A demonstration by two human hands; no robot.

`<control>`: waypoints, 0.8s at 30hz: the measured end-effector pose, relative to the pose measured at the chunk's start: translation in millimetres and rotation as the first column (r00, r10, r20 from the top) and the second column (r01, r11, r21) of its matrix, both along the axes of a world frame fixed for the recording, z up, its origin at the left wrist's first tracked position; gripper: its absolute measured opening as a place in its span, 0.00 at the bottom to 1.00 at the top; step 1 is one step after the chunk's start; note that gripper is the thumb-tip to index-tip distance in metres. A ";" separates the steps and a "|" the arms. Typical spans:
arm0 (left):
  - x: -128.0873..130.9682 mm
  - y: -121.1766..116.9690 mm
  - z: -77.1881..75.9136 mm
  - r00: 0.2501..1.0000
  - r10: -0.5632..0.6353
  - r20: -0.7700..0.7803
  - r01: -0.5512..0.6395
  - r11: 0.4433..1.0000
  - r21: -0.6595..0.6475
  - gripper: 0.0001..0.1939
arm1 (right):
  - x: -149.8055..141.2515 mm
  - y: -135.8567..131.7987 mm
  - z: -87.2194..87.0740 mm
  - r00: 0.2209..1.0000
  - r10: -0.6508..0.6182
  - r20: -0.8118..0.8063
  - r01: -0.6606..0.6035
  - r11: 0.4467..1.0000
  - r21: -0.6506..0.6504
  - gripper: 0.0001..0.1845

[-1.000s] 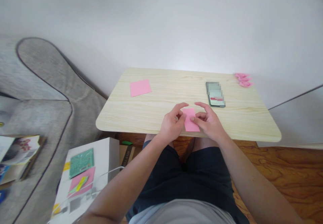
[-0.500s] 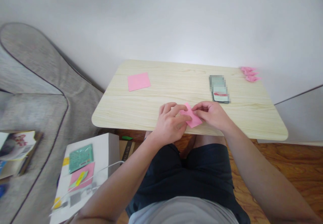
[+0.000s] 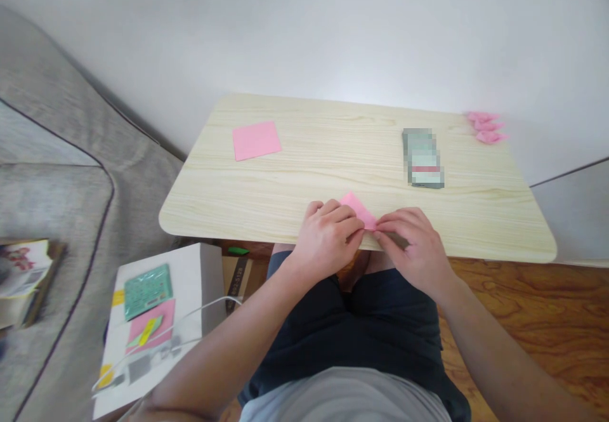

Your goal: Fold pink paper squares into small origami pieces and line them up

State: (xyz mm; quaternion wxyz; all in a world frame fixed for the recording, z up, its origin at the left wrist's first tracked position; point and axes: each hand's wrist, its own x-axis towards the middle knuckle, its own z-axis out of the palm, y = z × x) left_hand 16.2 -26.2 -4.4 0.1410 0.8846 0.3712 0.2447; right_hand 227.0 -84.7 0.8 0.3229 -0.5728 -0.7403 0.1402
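A small piece of pink paper (image 3: 358,207), folded to a point at its far end, lies at the front edge of the wooden table (image 3: 304,162). My left hand (image 3: 328,237) is closed over its left side, thumb and fingers pressing on the paper and hiding part of it. With thumb and fingertips together, my right hand (image 3: 413,244) pinches the paper's right corner. Farther back on the left lies a flat pink paper sheet (image 3: 257,141). Several folded pink paper pieces (image 3: 486,127) sit at the far right corner.
A phone (image 3: 423,158) with a blurred-out screen lies right of centre on the table. Left of the table, a white box (image 3: 188,282) carries a green packet (image 3: 148,291), pink paper and a white cable. A grey sofa (image 3: 137,187) stands at the left, with magazines on it.
The pink paper has turned from an upright rectangle to a pointed folded shape. My left hand has closed over it, and my right hand has shifted to its right corner. The view has moved too.
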 end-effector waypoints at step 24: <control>7.2 15.6 10.1 0.990 0.138 -0.034 -0.141 0.975 -0.174 0.06 | -4.0 32.9 11.2 0.956 -0.036 0.291 0.088 0.982 -0.167 0.09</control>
